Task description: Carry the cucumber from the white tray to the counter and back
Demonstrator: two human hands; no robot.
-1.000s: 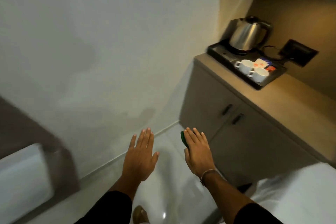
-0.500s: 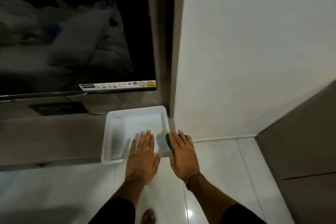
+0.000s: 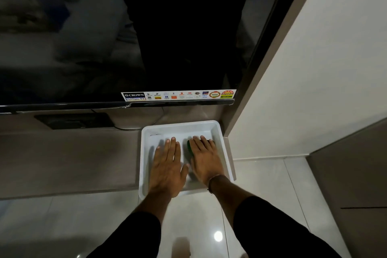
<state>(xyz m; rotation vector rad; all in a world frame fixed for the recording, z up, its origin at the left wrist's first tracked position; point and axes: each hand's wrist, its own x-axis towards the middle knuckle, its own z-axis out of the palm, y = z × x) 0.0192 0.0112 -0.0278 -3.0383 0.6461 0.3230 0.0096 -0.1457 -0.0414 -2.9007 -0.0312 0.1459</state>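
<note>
The white tray (image 3: 217, 130) sits on a brown shelf under a television, its front edge overhanging the shelf. Both my hands reach over its inside. My right hand (image 3: 206, 159) is palm down in the tray's right half, closed over the green cucumber (image 3: 190, 147), of which only a dark green edge shows left of my fingers. I cannot tell whether the cucumber touches the tray floor. My left hand (image 3: 167, 167) hovers flat over the tray's left half, fingers apart, holding nothing.
A large dark television (image 3: 125, 37) hangs right above the shelf (image 3: 69, 157). A white wall (image 3: 324, 79) and a brown cabinet side (image 3: 356, 184) stand to the right. Glossy white floor tiles (image 3: 261, 195) lie below; a black socket plate (image 3: 71, 120) sits behind the shelf.
I turned from the kettle counter to the television shelf and stepped closer. Both hands moved forward from the tray's front edge to over its inside, the right still holding the cucumber.
</note>
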